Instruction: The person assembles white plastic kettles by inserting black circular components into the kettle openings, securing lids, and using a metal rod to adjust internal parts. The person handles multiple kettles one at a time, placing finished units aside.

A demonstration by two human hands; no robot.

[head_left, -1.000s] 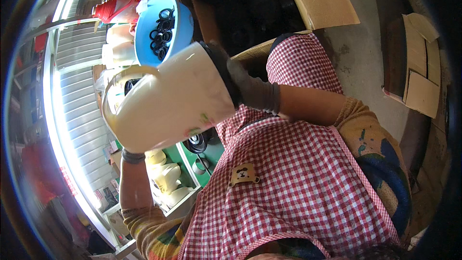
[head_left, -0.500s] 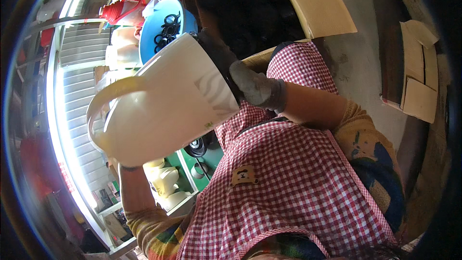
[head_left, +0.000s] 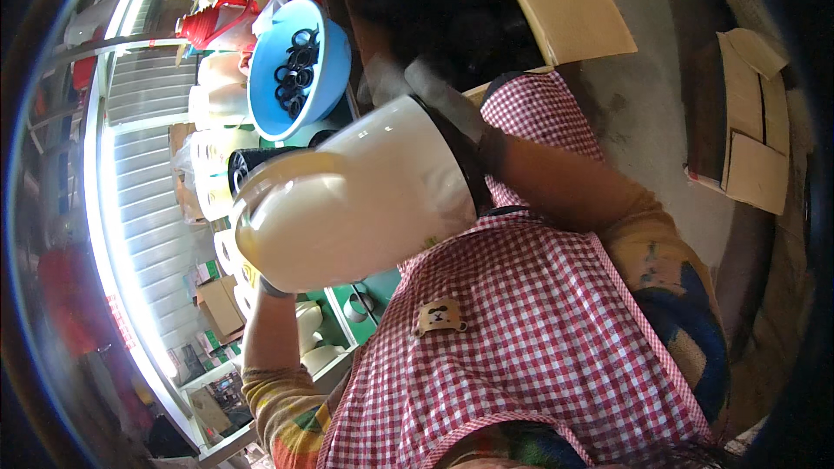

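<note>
A large cream-white jug [head_left: 356, 200] is held tilted on its side in front of me, its rounded handle [head_left: 261, 181] toward the left. A black ring or base [head_left: 460, 152] closes its right end. My left forearm comes up from below to the jug's lower left, where a sliver of my left hand [head_left: 276, 288] shows; its fingers are hidden behind the jug, which it supports. My right hand [head_left: 439, 94], in a grey glove, is at the black end. Motion smears its fingers, so their grip is unclear.
Beyond the jug stands a blue basin [head_left: 330, 78] with several black rings. A cardboard box [head_left: 569, 13] at the top holds many dark round parts. Red-and-white jugs [head_left: 213, 26] and pale vessels line the far left. Flattened cardboard [head_left: 756, 122] lies on the right-hand floor.
The jug has moved right and slightly down in view, uncovering more of the basin and a black part behind. My right hand has shifted up along the black end, now blurred.
</note>
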